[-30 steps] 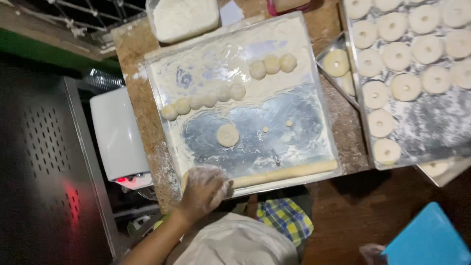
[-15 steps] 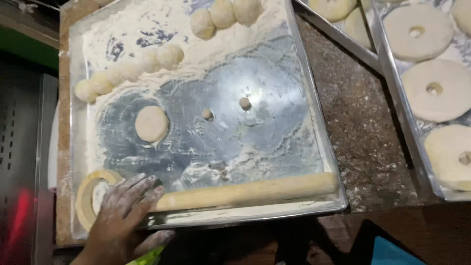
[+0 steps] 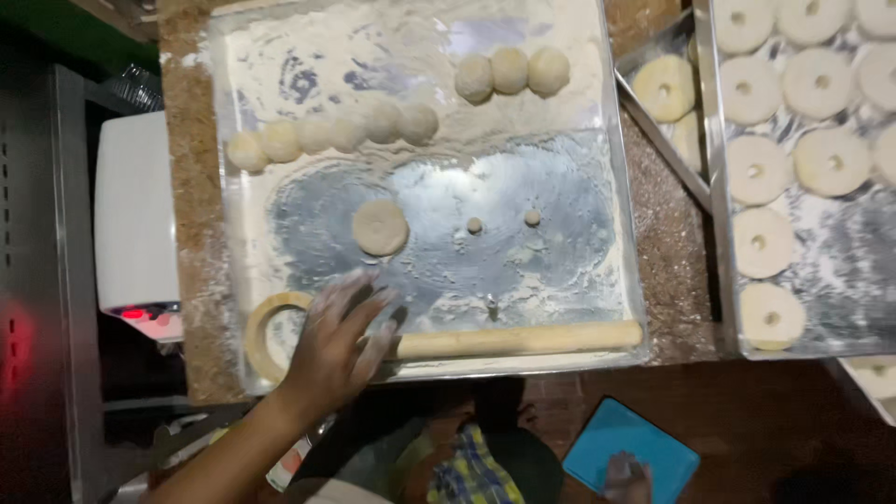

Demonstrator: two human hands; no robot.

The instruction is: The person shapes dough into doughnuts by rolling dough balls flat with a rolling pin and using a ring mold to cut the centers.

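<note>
Head view, left hand (image 3: 341, 341) fingers spread over ring cutter (image 3: 266, 334), rolling pin (image 3: 518, 338) along tray's (image 3: 618, 168) near edge

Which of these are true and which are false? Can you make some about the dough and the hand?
1. The left hand rests on the end of the rolling pin. True.
2. A flat round of dough lies in the middle of the floured tray. True.
3. Three dough balls sit in a row at the tray's top. True.
4. The ring cutter sits on top of the flat round. False: it lies apart, by the tray's near left corner.
5. The tray of ring-shaped dough is on the left. False: it is on the right.
</note>
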